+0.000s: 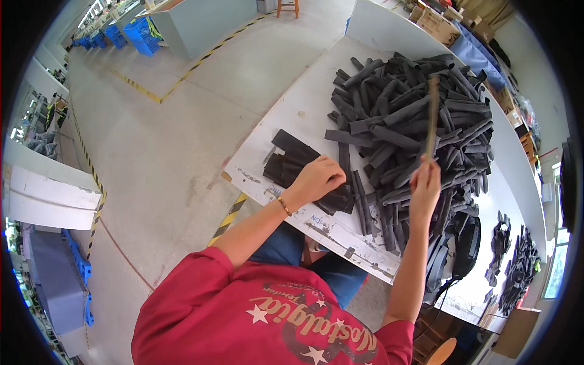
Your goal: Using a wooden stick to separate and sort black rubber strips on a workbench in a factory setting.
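My right hand (426, 181) is wrapped round the lower end of a thin wooden stick (432, 115), which stands up in front of a big heap of black rolled strips (401, 100). My left hand (321, 177) has its fingers curled together over a small stack of flat black pieces (286, 159) near the table's front edge. Whatever may lie between those fingers is hidden. A few long black strips (361, 201) rest on the table just right of the left hand.
The white table (274, 131) has a raised panel (505, 115) along its far right side. A black bag-like object (467, 246) sits at the right, and more black scraps (520, 267) lie beyond it. Blue crates (141, 36) stand on the floor far left.
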Demonstrator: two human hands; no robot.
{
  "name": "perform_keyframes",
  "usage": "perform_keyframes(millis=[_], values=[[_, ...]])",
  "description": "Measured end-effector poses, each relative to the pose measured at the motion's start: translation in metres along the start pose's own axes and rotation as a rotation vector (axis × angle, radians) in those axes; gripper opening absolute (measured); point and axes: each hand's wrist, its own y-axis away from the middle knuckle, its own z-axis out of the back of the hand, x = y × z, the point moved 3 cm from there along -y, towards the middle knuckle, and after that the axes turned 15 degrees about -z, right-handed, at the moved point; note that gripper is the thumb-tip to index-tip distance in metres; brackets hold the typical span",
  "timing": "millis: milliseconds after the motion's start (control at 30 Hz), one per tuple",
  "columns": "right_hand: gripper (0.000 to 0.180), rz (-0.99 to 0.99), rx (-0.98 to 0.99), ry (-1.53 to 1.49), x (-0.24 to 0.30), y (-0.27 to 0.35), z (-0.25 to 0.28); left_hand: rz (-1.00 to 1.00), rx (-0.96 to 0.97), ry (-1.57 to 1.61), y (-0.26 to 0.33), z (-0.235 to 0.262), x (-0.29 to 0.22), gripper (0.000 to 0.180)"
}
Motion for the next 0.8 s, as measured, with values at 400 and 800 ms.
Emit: perform_keyframes(millis=[400, 800], values=[[0.02, -0.328, 0.209, 0.25, -0.11, 0.102, 0.064, 0.046, 0.364, -0.081, -0.026, -0.021, 0.05, 0.022], [0.018, -0.242, 0.231, 0.382, -0.111, 0.112, 0.07, -0.008, 0.476, -0.159, -0.008, -0.017, 0.057, 0.017]])
